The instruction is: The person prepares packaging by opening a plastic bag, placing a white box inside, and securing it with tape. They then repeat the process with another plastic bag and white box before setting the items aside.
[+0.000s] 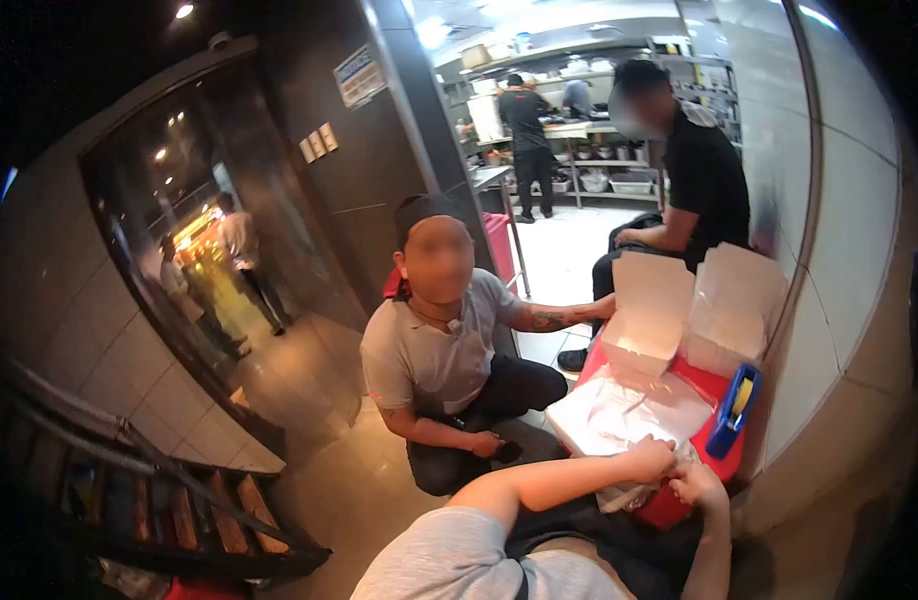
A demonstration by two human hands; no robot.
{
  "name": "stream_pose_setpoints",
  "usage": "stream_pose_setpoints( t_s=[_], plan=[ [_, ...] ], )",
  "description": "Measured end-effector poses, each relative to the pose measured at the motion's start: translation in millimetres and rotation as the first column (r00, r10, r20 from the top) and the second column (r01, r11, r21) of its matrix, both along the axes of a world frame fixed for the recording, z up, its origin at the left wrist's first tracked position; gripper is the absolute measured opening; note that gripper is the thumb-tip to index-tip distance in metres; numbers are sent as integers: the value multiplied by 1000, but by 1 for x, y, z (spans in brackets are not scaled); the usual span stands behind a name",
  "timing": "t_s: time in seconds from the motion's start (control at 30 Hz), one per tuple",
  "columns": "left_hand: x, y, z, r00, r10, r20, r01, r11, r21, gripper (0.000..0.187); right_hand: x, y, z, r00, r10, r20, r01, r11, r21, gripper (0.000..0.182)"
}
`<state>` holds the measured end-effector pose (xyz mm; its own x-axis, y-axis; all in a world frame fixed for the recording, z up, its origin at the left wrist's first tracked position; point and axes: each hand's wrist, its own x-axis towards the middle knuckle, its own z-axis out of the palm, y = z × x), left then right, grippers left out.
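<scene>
My left hand (651, 460) is closed, pinching the edge of a thin white plastic bag (639, 405). My right hand (699, 487) sits just beside it, fingers closed on the gathered part of the same bag. The bag lies over something pale and box-like on a red surface (669, 510); its contents are hidden. Past it stand an open white cardboard box (644, 335) and a second open box (729, 340) with a plastic liner. A blue tape dispenser (731, 415) with yellow tape rests right of the bag.
A crouching person (444, 350) at the left reaches one hand to the open box. Another person in black (714, 175) sits behind the boxes. A tiled wall (849, 230) bounds the right side. Stairs (179, 500) and a glass door (219, 260) are at left.
</scene>
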<state>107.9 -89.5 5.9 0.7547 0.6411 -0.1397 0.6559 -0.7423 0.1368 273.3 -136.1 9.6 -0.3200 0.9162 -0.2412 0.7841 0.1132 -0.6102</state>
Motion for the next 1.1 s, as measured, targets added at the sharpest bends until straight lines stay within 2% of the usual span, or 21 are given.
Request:
stream_pose_setpoints(
  t_s=[0.03, 0.1, 0.13, 0.2, 0.23, 0.27, 0.3, 0.37, 0.4, 0.5, 0.53, 0.63, 0.67, 0.77, 0.8, 0.9, 0.97, 1.0, 1.03, 1.07, 1.1],
  plan=[
    [6, 6, -13, 998, -14, 64, 4, 987, 159, 23, 3, 5, -13, 989, -4, 146, -22, 985, 174, 30],
    [18, 27, -51, 980, -83, 179, -9, 886, 463, 22, 5, 18, -41, 933, -289, 217, 259, 953, 155, 49],
    [28, 36, -65, 994, -9, 106, -32, 923, 385, 25, 3, 22, -49, 925, -308, 222, 278, 948, 158, 53],
    [34, 50, -103, 998, 4, 55, -27, 900, 434, 27, 2, 28, -82, 918, -357, 173, 318, 923, 217, 62],
    [39, 57, -111, 1000, 12, 26, -23, 889, 458, 28, -10, 21, -65, 895, -404, 188, 375, 911, 171, 55],
    [36, 49, -95, 1000, 2, -20, 5, 933, 361, 29, -9, 24, -88, 903, -429, 18, 412, 878, 242, 50],
    [37, 53, -93, 1000, 1, 9, -4, 924, 382, 28, -5, 28, -114, 890, -429, -153, 456, 837, 302, 44],
    [38, 57, -109, 998, -3, 62, -22, 917, 399, 25, -11, 25, -106, 911, -379, -162, 409, 781, 471, 36],
    [37, 66, -123, 996, -18, 84, -20, 898, 439, 24, -10, 25, -104, 903, -430, -27, 394, 800, 452, 37],
    [23, 53, -89, 998, 36, 50, -54, 913, 404, 27, -4, 28, -91, 897, -437, -66, 431, 830, 353, 33],
    [23, 51, -82, 988, 51, 149, -95, 947, 308, 26, -2, 30, -104, 889, -436, -141, 448, 765, 462, 16],
    [24, 33, -78, 927, -98, 362, -64, 910, 410, 29, 6, 25, -119, 882, -407, -240, 472, 777, 417, 25],
    [29, 29, -66, 992, -73, 101, 41, 956, 289, 38, 16, 29, -142, 922, -307, -236, 387, 745, 544, 33],
    [42, 28, -91, 996, -42, 77, 22, 969, 247, 38, 35, 30, -150, 801, -397, -448, 515, 838, 180, 33],
    [54, 39, -126, 988, 4, 153, -45, 963, 265, 38, 32, 24, -123, 761, -456, -462, 565, 815, 127, 31],
    [49, 44, -88, 999, -47, -1, 46, 980, 193, 31, 64, 31, -118, 673, -527, -519, 683, 711, 165, 30],
    [43, 53, -109, 957, -191, 218, 107, 932, 347, 18, 86, 43, -126, 659, -449, -603, 721, 605, 338, 28],
    [48, 54, -98, 969, -140, 202, 84, 961, 263, 18, 93, 49, -125, 606, -462, -648, 756, 588, 288, 28],
    [48, 47, -61, 995, -94, 46, 83, 976, 204, 24, 92, 56, -118, 602, -470, -645, 786, 491, 375, 29],
    [52, 51, -77, 982, -51, 182, 25, 989, 146, 31, 73, 48, -71, 559, -544, -626, 819, 481, 314, 30],
    [49, 43, -52, 969, -55, 240, 23, 991, 134, 26, 80, 55, -75, 605, -552, -574, 792, 485, 369, 34]
  ],
)
